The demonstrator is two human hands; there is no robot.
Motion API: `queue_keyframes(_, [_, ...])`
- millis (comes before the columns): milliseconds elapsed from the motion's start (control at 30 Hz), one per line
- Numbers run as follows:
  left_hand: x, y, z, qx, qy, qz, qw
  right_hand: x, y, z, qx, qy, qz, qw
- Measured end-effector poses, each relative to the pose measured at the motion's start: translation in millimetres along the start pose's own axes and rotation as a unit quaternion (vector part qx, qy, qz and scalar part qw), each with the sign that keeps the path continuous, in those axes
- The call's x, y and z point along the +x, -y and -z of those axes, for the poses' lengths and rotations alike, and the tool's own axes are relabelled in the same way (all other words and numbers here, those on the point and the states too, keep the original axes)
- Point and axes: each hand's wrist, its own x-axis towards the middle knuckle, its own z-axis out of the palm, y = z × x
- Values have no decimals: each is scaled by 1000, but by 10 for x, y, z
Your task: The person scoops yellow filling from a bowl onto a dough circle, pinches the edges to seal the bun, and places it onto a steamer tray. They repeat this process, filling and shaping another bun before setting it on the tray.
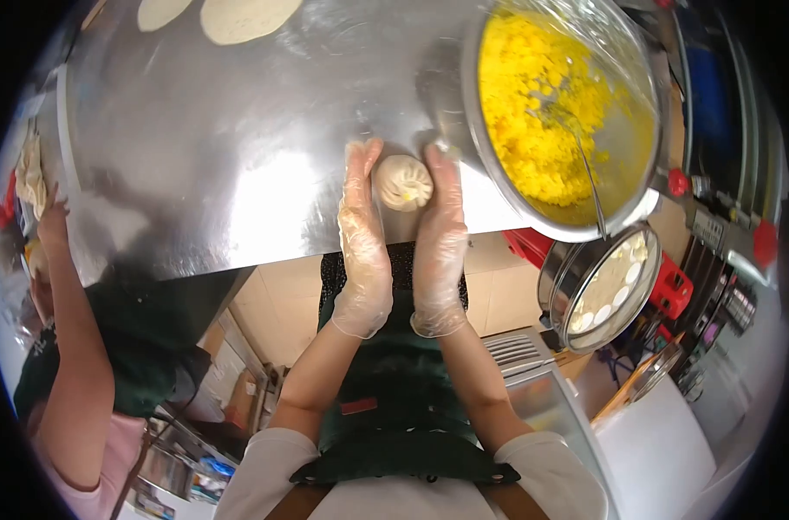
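A round pleated bun (404, 183) sits on the steel table (204, 130) near its front edge, a bit of yellow showing at its folds. My left hand (364, 238), in a clear plastic glove, stands on edge along the bun's left side, fingers stretched forward. On the other side my right hand (442, 238), gloved the same way, is upright with its fingers extended. The bun lies between the two hands; whether the fingers touch it is hard to tell.
A large metal bowl (633, 147) of yellow filling, with a spoon (592, 186), stands at the right. Flat dough rounds (249, 17) lie at the far left. Below the bowl is a round steamer (555, 290). A co-worker's arm (78, 329) reaches in at the left.
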Motion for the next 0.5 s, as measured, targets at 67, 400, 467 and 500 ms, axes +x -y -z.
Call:
queue_keyframes(67, [0, 63, 11, 2, 4, 32, 999, -73, 13, 8, 67, 1, -25, 997])
queue_keyframes(400, [-904, 660, -726, -16, 144, 50, 988, -737, 230, 1334, 20, 4, 123, 992])
queue_keyframes(467, [-1181, 853, -1052, 35, 185, 74, 979, -887, 290, 1853, 12, -56, 109, 992])
queue_keyframes(500, [-1334, 971, -1290, 45, 181, 83, 979, -927, 322, 2128, 21, -85, 129, 988])
